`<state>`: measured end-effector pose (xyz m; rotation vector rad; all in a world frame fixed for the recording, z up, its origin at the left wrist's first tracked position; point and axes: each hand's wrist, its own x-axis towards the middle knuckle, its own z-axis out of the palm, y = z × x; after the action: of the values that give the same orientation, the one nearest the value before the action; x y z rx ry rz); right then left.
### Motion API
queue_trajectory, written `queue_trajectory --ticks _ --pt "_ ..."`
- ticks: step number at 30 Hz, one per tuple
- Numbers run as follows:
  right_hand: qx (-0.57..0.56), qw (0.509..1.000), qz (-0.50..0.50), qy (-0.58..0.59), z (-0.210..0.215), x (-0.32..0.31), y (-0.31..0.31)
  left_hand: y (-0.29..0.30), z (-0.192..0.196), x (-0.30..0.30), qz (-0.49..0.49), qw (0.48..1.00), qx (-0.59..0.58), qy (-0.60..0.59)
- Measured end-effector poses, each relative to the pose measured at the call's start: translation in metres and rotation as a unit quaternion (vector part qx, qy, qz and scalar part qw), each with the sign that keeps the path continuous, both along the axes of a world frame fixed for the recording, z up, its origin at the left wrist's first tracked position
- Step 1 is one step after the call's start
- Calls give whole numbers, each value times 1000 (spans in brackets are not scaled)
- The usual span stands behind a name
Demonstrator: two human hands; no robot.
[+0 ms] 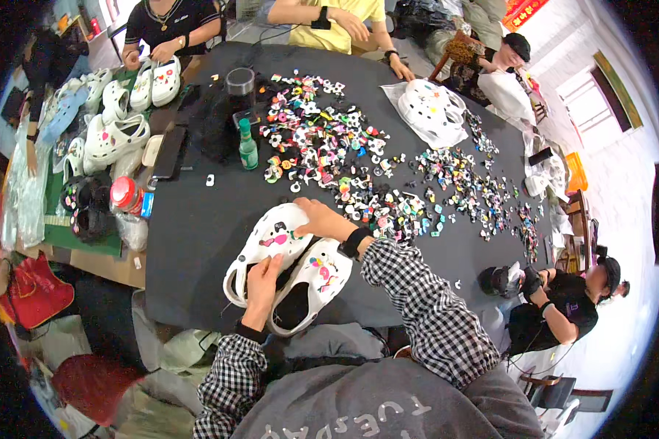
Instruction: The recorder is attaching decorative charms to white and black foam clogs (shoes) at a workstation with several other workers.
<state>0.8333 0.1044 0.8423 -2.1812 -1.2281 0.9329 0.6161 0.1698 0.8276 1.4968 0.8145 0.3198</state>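
Observation:
Two white clogs lie side by side at the table's near edge. The left clog (277,219) bears a pink-and-black charm (275,238) on its upper. My left hand (263,282) grips this clog at the rim of its foot opening, some fingers hidden inside. My right hand (316,221) reaches across its toe, fingertips bent at a small green charm (297,234) on the upper. Under my right wrist is the right clog (309,296), with several colourful charms (324,269) on it; it appears untouched by my fingers.
Loose charms (329,146) are heaped across the black table (198,249). A green bottle (248,145) and dark cup (240,82) stand beyond the clogs. Bagged white clogs (432,110) lie far right; more clogs (113,143) and a red-lidded jar (127,194) are left. Co-workers sit around.

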Motion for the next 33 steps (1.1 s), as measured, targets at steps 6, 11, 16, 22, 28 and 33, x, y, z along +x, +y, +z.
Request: queue_trajectory --ticks 6,11,16,22,28,33 --pt "13 987 112 110 5 29 -9 -12 -7 -8 -27 998 56 -16" --pt "35 991 95 86 18 22 -16 -14 14 -8 -1 1000 -23 7" --pt "22 991 99 83 30 23 -16 -11 36 8 52 978 -200 -37" --pt "11 992 99 84 33 17 -17 -21 12 -1 68 995 -15 70" --pt "-81 982 154 68 40 27 -1 -12 9 -9 -15 999 36 -7" --pt "-66 970 223 66 36 33 14 4 3 -13 -95 995 11 19"
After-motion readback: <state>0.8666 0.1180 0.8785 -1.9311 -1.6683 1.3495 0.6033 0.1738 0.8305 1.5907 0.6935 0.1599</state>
